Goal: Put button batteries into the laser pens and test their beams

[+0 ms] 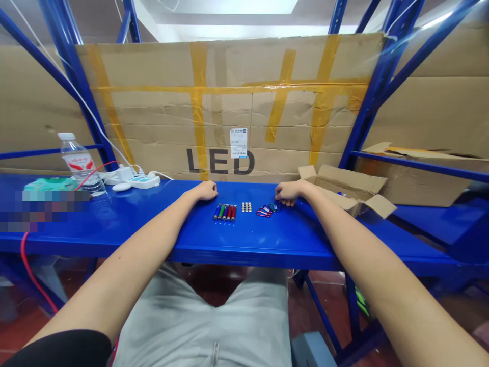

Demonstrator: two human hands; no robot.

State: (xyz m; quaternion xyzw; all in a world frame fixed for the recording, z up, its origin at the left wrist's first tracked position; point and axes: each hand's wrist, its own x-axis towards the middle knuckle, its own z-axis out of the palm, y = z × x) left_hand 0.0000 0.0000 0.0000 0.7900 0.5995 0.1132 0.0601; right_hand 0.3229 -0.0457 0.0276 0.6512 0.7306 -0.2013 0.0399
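My left hand (207,190) rests on the blue table with its fingers curled into a loose fist; no object shows in it. Just in front of it lie several small metal tubes (224,212) in blue, green, purple and red, lined up side by side like mini flashlights. To their right sits a small block of silver button cells (246,207) in rows. A few coloured carabiners (264,211), red, blue and green, overlap further right. My right hand (289,191) is at their right end, fingers bent down and closed at a blue carabiner (277,207), partly hidden by the fingertips.
An open cardboard box (346,186) stands right of my right arm. At the left are a water bottle (80,163), a white power strip (143,180) with cables and a green packet (49,184). A large taped carton (160,117) backs the table (252,242) between blue shelf posts.
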